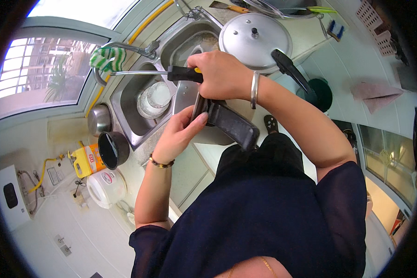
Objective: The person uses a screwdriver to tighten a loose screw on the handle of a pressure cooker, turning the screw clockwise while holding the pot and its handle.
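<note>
My right hand (pixel 226 74), with a silver bangle at the wrist, grips a screwdriver by its black handle (pixel 184 73). The bare metal shaft (pixel 142 73) points left over the double sink. Just below it, my left hand (pixel 184 130) pinches the base of a black pot handle (pixel 234 125), thumb on top. That handle joins a metal pot (pixel 185 95), apparently a pressure cooker's body, tilted at the sink's front edge. My right hand hides part of the pot and the handle's joint. A pressure cooker lid (pixel 245 41) with its own black handle lies on the counter to the right.
White dishes (pixel 156 100) are stacked in the left sink basin (pixel 125 100). A green-striped cloth (pixel 107 59) hangs on the faucet (pixel 142 50). Left stand a black pot (pixel 113 150), a metal bowl (pixel 99 120) and a yellow jug (pixel 85 160). A scraper (pixel 229 7) lies behind the lid.
</note>
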The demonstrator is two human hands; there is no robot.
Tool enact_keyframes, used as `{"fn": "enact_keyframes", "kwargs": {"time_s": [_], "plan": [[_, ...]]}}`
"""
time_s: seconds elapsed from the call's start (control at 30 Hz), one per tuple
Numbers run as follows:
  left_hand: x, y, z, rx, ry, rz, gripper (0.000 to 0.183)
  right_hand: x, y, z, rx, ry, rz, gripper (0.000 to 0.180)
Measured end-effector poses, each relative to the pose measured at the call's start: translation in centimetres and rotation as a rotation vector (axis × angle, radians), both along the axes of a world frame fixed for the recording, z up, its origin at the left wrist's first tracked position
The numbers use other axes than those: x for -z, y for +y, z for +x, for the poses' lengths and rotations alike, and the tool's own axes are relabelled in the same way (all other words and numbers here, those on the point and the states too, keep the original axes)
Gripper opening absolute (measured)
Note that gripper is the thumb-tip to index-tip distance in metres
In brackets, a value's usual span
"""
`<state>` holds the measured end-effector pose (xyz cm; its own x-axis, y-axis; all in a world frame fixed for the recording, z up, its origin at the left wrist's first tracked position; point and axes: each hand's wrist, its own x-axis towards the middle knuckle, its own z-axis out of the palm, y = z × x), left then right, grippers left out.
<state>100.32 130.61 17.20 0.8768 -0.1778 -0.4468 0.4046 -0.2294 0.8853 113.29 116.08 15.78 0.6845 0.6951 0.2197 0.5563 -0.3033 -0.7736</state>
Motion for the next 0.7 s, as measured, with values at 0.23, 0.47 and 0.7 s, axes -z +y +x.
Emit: {"fn": "enact_keyframes", "kwargs": {"time_s": [0.23, 0.47, 0.7], "plan": [[0.4, -0.5, 0.1, -0.091, 0.022, 0.013, 0.031, 1.2, -0.7, 0.8, 0.027, 0.060, 0.113, 0.031], [1.0, -0.6, 1.6, -0.476, -0.031, -0.192, 0.017, 2.2, -8.4, 1.9, 0.194, 0.062, 0.258, 0.038], [1.5, -0.3, 1.0, -0.628, -0.060, -0.152, 0.019, 3.2, -17.9, -2.0, 0.150, 0.202, 0.205, 0.032]]}}
